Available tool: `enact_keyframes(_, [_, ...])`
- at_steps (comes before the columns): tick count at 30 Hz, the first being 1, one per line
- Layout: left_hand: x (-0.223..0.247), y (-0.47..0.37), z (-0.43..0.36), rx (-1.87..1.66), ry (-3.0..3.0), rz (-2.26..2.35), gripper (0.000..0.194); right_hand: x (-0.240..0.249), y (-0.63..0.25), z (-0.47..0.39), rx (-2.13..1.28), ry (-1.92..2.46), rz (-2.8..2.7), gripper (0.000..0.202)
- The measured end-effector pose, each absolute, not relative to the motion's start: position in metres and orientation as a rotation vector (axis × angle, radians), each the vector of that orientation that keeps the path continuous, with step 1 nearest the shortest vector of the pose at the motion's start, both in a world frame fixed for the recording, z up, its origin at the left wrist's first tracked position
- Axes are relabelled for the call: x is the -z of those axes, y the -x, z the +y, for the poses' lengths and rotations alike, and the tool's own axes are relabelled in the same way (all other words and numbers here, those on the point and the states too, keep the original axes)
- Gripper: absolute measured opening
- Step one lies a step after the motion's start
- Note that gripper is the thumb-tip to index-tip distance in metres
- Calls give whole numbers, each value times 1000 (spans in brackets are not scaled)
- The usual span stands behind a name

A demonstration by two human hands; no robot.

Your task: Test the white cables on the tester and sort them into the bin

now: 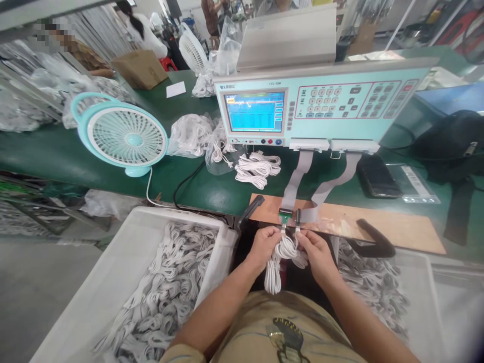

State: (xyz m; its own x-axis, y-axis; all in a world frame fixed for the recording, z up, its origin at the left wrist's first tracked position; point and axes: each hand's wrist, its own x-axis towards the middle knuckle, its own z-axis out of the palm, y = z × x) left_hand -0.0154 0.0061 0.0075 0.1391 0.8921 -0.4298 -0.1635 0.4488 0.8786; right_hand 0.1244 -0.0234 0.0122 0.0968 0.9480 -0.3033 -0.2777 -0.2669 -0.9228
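A coiled white cable (274,275) hangs between my hands in front of the bench edge. With fingertips closed, my left hand (263,248) grips one plug end of it, right at the small green circuit board (286,217). My right hand (317,253) pinches the other end just below the second ribbon connector (298,217). Whether either plug is fully seated is too small to tell. Two grey ribbon cables (293,186) run from these connectors up to the cable tester (295,106), whose blue screen (254,112) is lit.
A white bin (124,229) full of coiled cables stands at left, another bin (427,282) at right. On the green bench (189,199) are a fan (128,136), cable bundles (257,169) and a phone (378,176). Black clamps (251,206) flank the wooden board (408,229). People are behind.
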Motion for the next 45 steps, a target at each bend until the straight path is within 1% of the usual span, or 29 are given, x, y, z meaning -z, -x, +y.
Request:
enact_keyframes(8, [-10,19,11,-859,-855,1177,23,-11,-124,-23,-1408,1275,-777,32])
enact_keyframes(15, [-11,12,2,-955,-668,1132,23,-9,-124,-24,-1429,1275,-738,32])
enact_keyframes(23, [-12,16,10,-894,-755,1136,21,-13,-123,-23,-1416,1239,-766,35])
enact_keyframes(32, [-12,5,0,-1009,-544,1128,20,-15,-123,-23,-1435,1267,-730,34])
enact_keyframes(45, [-8,2,-5,-1080,-566,1151,20,-16,-125,-23,-1460,1215,-700,34])
